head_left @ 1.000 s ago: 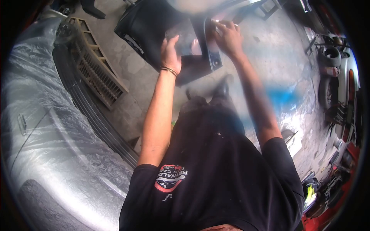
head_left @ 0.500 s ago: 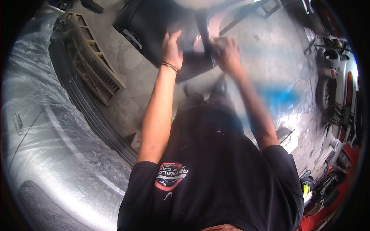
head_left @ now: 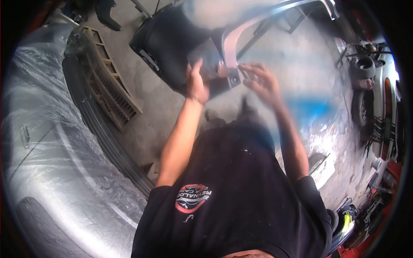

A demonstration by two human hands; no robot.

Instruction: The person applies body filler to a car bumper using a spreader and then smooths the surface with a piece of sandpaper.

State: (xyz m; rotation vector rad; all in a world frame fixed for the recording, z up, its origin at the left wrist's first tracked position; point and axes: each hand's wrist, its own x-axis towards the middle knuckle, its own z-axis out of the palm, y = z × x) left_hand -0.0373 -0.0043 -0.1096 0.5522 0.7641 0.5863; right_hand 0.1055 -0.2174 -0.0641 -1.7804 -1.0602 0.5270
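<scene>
Panel (head_left: 167, 38) lies beneath left fingers (head_left: 197, 67); right fingers (head_left: 257, 71) near its edge (head_left: 230, 48).

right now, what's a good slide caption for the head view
Left hand at a dark panel, right hand near a pinkish curved strip; plastic-covered car to the left.

The grey floor (head_left: 157, 109) bears a slatted frame (head_left: 115, 95) and black piece (head_left: 103, 13).

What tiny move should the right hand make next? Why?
Perhaps the right hand should press its fingers lightly on the lower end of the pink strip: they're spread right beside it, while the left hand is at the dark panel. Blur hides any touch.
</scene>
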